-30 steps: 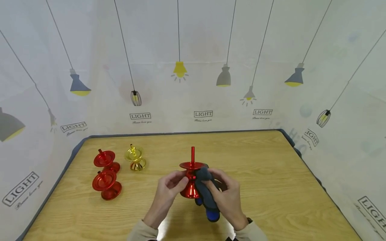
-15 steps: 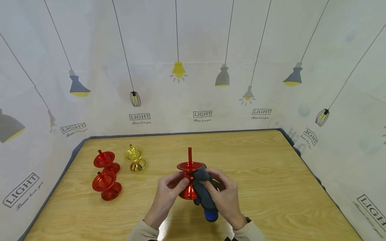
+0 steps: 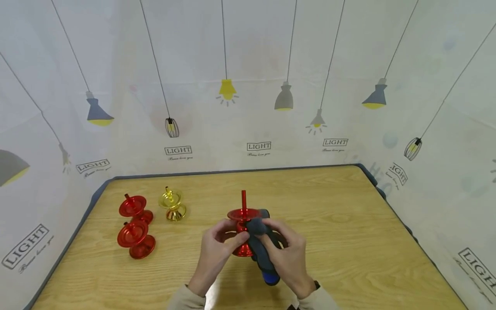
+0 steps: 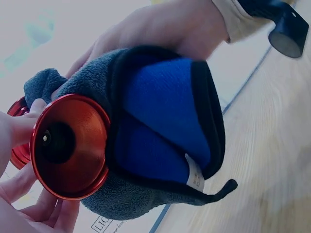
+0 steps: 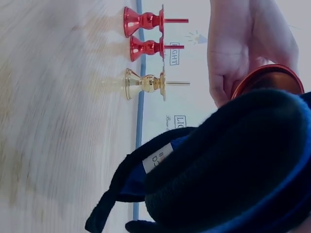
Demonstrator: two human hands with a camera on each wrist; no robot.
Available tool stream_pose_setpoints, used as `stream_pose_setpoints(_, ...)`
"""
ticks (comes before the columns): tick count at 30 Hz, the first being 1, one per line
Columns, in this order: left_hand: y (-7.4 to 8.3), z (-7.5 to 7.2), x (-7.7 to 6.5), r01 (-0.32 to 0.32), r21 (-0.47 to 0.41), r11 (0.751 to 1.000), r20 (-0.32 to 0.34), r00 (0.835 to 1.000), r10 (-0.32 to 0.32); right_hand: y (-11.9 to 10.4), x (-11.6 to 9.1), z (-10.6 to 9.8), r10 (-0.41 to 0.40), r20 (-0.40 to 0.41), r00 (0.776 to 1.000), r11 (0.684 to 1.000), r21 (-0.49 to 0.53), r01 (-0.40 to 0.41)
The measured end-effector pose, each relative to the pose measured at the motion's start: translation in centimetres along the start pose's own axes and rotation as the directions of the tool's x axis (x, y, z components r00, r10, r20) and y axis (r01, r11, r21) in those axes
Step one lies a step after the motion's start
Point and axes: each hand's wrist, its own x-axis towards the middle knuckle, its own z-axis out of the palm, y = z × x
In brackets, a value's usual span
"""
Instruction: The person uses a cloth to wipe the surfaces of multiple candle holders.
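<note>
Above the table a shiny red candlestick (image 3: 243,215) stands upright between both hands, its thin stem pointing up and its saucer below the stem. My left hand (image 3: 218,243) pinches the waist under the saucer with thumb and fingers. A dark grey cleaning cloth (image 3: 260,252) with a blue inner side (image 4: 160,116) is bunched in my right hand (image 3: 288,252), which presses it against the candlestick's right side. The left wrist view looks up into the hollow red base (image 4: 73,145), with the cloth wrapped close along it. In the right wrist view the cloth hides most of the candlestick.
On the left of the wooden table (image 3: 348,224) stand two more red candlesticks (image 3: 132,206) and a gold candlestick (image 3: 173,204) beside them. A pale sheet (image 3: 209,107) printed with hanging lamps surrounds the table behind and at both sides.
The left thumb has slid a little to the right across the candlestick's waist, and the cloth has shifted slightly around it. Both hands keep their hold; the head view has turned slightly.
</note>
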Motion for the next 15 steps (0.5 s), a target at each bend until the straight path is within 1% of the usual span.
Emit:
stream_pose_setpoints(2, 0.02, -0.06, -0.03, 0.031, -0.001, 1.0, -0.01, 0.999, -0.031, 0.02, -0.04, -0.02, 0.007, 0.003, 1.0, 1.0, 0.013, -0.007)
stream_pose_setpoints(5, 0.15, -0.25, -0.14, 0.074, -0.022, 0.997, -0.008, 0.997, -0.074, -0.03, 0.02, -0.13, 0.052, 0.006, 0.999, 0.998, 0.045, -0.052)
stream_pose_setpoints(8, 0.27, -0.38, -0.22, 0.089, -0.057, 0.994, 0.024, 0.996, -0.088, -0.08, 0.13, -0.27, 0.111, 0.016, 0.994, 0.99, 0.084, -0.112)
stream_pose_setpoints(10, 0.33, -0.41, -0.29, 0.101, -0.079, 0.992, 0.042, 0.994, -0.098, -0.02, 0.19, -0.33, 0.121, 0.018, 0.992, 0.989, 0.088, -0.122)
stream_pose_setpoints(13, 0.33, -0.36, -0.36, 0.124, -0.104, 0.987, 0.068, 0.991, -0.117, 0.09, 0.2, -0.36, 0.087, 0.016, 0.996, 0.994, 0.07, -0.088)
stream_pose_setpoints(15, 0.26, -0.31, -0.37, 0.12, -0.108, 0.987, 0.087, 0.99, -0.111, 0.15, 0.13, -0.34, 0.036, 0.009, 0.999, 0.999, 0.027, -0.036)
